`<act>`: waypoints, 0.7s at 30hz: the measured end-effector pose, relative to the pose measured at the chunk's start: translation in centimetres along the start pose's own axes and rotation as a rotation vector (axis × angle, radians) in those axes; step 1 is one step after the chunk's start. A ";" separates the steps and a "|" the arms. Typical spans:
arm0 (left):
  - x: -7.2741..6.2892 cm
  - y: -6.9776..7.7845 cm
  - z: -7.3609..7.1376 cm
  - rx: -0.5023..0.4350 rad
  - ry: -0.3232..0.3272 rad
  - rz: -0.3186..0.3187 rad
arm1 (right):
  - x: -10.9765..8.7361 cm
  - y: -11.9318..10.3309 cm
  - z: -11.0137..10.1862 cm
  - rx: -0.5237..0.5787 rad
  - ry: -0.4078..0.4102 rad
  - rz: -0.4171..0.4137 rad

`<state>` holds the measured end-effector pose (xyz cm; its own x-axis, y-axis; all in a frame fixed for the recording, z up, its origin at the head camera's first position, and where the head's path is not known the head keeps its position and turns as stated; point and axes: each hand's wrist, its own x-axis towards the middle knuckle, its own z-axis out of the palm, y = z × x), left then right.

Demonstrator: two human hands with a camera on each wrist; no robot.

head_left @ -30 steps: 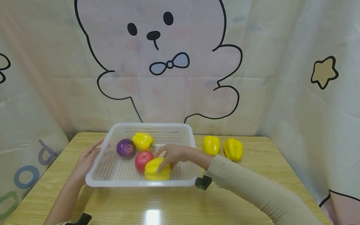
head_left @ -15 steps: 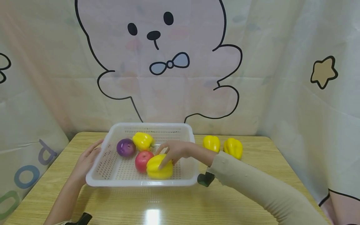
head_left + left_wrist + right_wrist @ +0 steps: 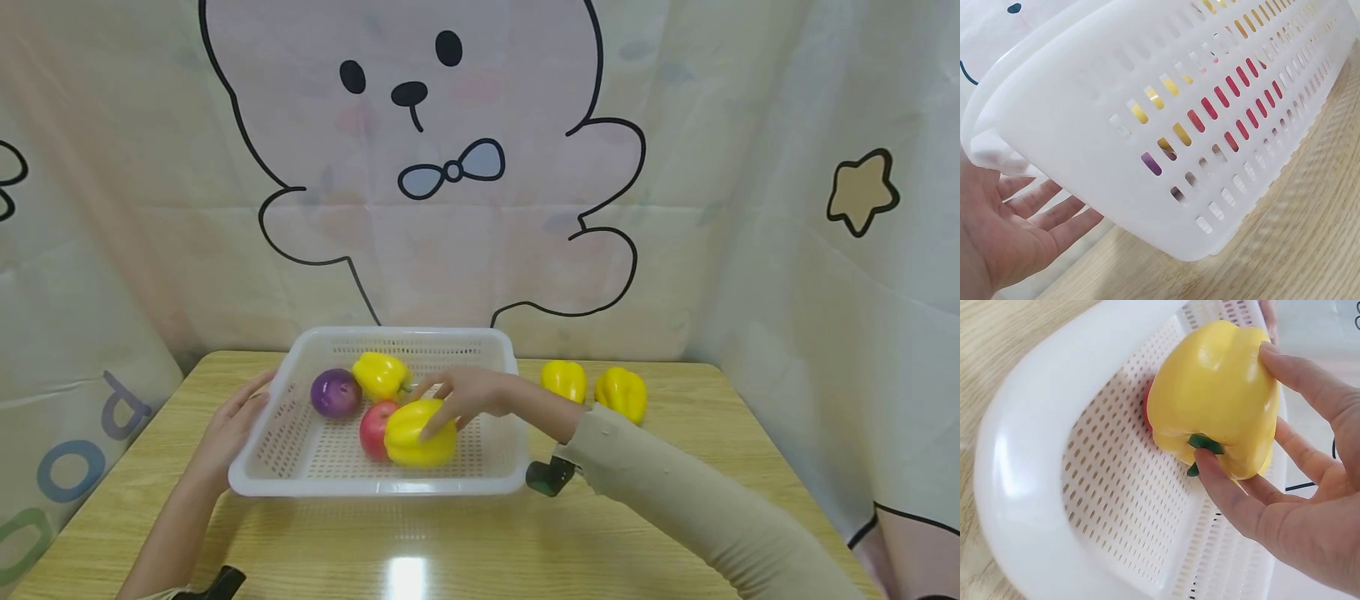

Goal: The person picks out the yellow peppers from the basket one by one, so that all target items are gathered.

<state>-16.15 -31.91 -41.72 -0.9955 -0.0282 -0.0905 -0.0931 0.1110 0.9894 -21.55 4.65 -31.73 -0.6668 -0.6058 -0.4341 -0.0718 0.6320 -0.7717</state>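
Note:
My right hand [image 3: 476,396] grips a yellow bell pepper [image 3: 1213,394] between thumb and fingers over the white plastic basket [image 3: 258,487]. In the right wrist view one fingertip touches its green stem [image 3: 1204,445]. The held pepper partly covers a red apple-like fruit [image 3: 372,432] in the head view. A second yellow bell pepper [image 3: 381,375] lies farther back in the basket, beside a round purple vegetable [image 3: 335,394], perhaps an onion. At the basket's left side, my left hand [image 3: 1019,240] rests with fairly straight fingers against the outer wall under the rim.
Two more yellow bell peppers, one nearer the basket [image 3: 562,381] and one farther right [image 3: 622,395], stand on the wooden table [image 3: 480,542] beyond my right forearm. A printed cloth [image 3: 450,258] hangs behind the table and along both sides.
My right hand has raised the yellow bell pepper slightly, first shifting it right, then back left, so it covers more of the red fruit. My left hand and the basket stay put.

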 end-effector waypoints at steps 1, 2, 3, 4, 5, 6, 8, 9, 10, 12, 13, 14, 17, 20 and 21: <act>0.0 0.0 0.0 0.008 0.001 0.001 | 0.0 0.0 0.0 0.003 0.005 -0.007; 0.0 0.0 0.0 0.013 0.001 0.001 | 0.1 -0.1 0.0 0.003 0.011 -0.011; 0.1 0.0 0.0 0.020 0.002 0.000 | 0.1 -0.1 0.0 0.005 0.015 -0.013; 0.1 0.0 0.0 0.020 0.003 -0.002 | 0.1 -0.1 0.0 0.007 0.020 -0.016; 0.1 0.0 0.0 0.022 0.002 -0.003 | 0.1 -0.2 0.1 0.007 0.023 -0.019; 0.1 0.0 0.0 0.029 -0.001 -0.004 | 0.1 -0.2 0.1 0.009 0.023 -0.022; 0.1 0.1 0.0 0.025 -0.002 -0.006 | 0.0 -0.2 0.1 0.012 0.025 -0.028; 0.1 0.1 0.0 0.025 -0.002 -0.005 | 0.0 -0.3 0.1 0.013 0.027 -0.031; 0.1 0.1 0.0 0.024 -0.002 -0.004 | -0.1 -0.3 0.1 0.014 0.028 -0.035; 0.1 0.1 0.0 0.030 -0.002 -0.005 | -0.2 -0.3 0.1 0.017 0.032 -0.042; 0.1 0.1 0.0 0.026 0.000 -0.005 | -0.3 -0.3 0.1 0.014 0.036 -0.047; 0.1 0.1 0.1 0.025 0.000 -0.006 | -0.4 -0.3 0.1 0.013 0.039 -0.051; 0.1 0.0 0.0 0.029 0.000 -0.011 | -0.5 -0.2 0.1 0.011 0.052 -0.068; 0.0 0.0 0.0 0.034 0.000 -0.011 | -0.5 0.0 0.1 0.011 0.068 -0.083; 0.0 0.1 0.0 0.031 0.001 -0.007 | -0.6 0.0 0.1 0.011 0.073 -0.087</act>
<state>-16.16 -31.90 -41.67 -0.9948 -0.0300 -0.0976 -0.1009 0.1418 0.9847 -21.10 4.94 -31.52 -0.7106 -0.6213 -0.3302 -0.1239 0.5724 -0.8106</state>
